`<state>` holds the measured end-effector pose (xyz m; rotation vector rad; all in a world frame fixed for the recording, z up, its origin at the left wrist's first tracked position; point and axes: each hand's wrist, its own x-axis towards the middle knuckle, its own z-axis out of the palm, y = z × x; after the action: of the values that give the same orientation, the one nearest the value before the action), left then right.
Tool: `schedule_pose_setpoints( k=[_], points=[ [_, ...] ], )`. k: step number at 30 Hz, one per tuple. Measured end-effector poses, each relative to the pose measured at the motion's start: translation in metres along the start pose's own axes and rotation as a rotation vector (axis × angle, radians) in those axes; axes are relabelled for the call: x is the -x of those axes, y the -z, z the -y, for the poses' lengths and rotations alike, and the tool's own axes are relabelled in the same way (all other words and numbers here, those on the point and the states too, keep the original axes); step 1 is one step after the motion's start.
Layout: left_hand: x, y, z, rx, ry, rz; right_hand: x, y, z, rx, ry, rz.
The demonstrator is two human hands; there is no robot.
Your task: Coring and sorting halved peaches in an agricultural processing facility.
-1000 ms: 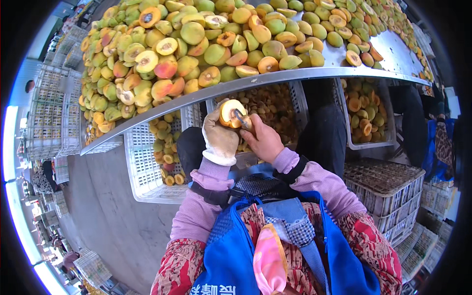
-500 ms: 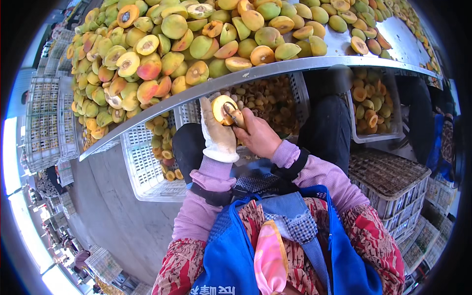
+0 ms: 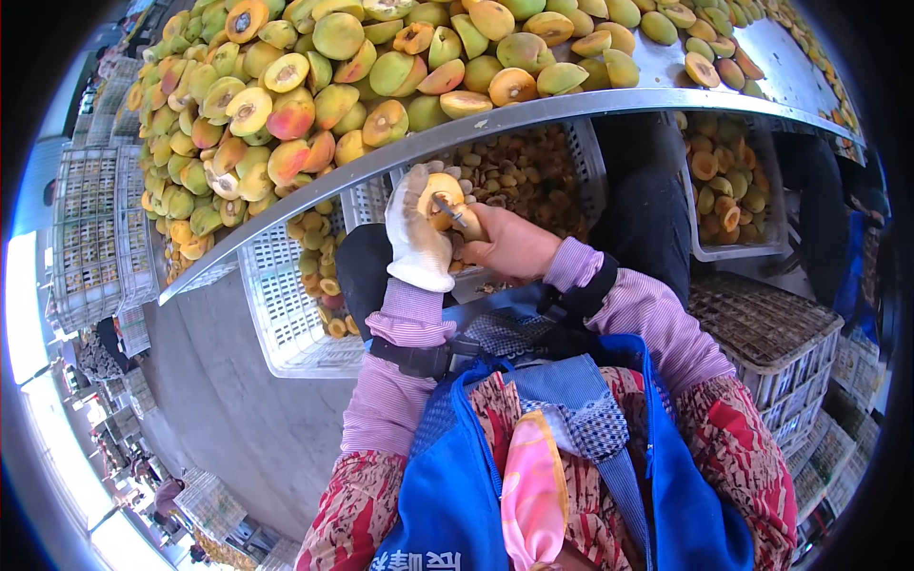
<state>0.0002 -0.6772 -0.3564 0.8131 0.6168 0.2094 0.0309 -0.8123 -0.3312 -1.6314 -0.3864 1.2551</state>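
Note:
In my gloved left hand (image 3: 416, 228) lies a peach half (image 3: 444, 188), its yellow cut face turned up and to the right. My bare right hand (image 3: 519, 240) is closed round the light-coloured handle of a small pitting tool (image 3: 466, 222). The tool's metal tip is at the middle of the cut face. Both hands are just below the steel table rim (image 3: 519, 116), above a crate of small brownish pieces (image 3: 524, 176). A large heap of halved peaches (image 3: 333, 86) covers the table beyond my hands.
A white crate (image 3: 276, 324) with peach halves stands to the left of my knees, and another crate (image 3: 738, 253) of halves to the right. Stacked crates (image 3: 762, 328) are at my right side; more crates (image 3: 90, 228) stand at far left. Another person's dark-clothed leg (image 3: 814, 219) is at right.
The peach half has turned slightly in my left hand, and the tool's tip has shifted on its cut face. My right hand has moved a little to the right. The whole view has shifted slightly.

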Motion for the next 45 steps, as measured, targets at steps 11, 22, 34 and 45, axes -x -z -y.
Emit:
schedule_pose_setpoints(
  k=[11,22,34,45],
  points=[
    [0.001,0.003,0.016,-0.125,-0.079,-0.108,-0.007,-0.001,-0.031,0.32,0.241,-0.163],
    [0.009,-0.027,0.018,-0.436,-0.303,0.117,0.024,0.027,-0.028,-0.252,-0.022,0.216],
    [0.029,-0.032,0.01,-0.279,0.026,0.309,0.041,0.031,-0.042,-0.713,-0.056,0.523],
    [0.039,-0.002,-0.027,-0.26,0.166,0.429,0.018,0.001,-0.039,-0.688,-0.026,0.728]
  ],
)
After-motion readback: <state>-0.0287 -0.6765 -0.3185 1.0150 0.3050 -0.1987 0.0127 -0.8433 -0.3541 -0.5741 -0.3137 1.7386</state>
